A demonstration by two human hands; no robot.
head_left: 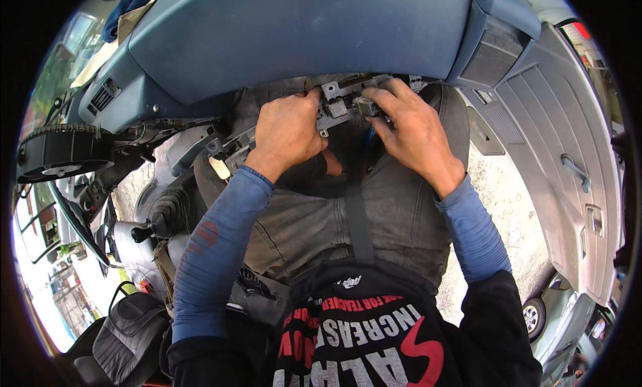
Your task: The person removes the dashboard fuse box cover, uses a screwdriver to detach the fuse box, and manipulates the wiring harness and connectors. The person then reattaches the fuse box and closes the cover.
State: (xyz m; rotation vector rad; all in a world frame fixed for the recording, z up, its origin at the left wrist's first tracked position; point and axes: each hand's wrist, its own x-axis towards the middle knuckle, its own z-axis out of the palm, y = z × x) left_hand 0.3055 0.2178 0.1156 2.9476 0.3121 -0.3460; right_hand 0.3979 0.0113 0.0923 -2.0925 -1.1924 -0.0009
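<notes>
A long grey metal bracket bar (346,93) lies across my lap, just under the edge of the blue dashboard (301,36). Closed around its middle is my left hand (286,130), with the fingertips partly hidden behind the metal. My right hand (416,130) pinches a small grey boxy part (367,107) on the bar, thumb on the near side and fingers over the top. Between the two hands sits another small block (336,108) beside an upright tab with a hole. The bar's left end carries a pale tag (219,167).
To the left are a gear lever with a rubber boot (167,213), a black round blower-like part (63,153) and a dark seat (128,330). At right the car door (562,146) stands open over pale ground. A dark strap (359,226) runs between my legs.
</notes>
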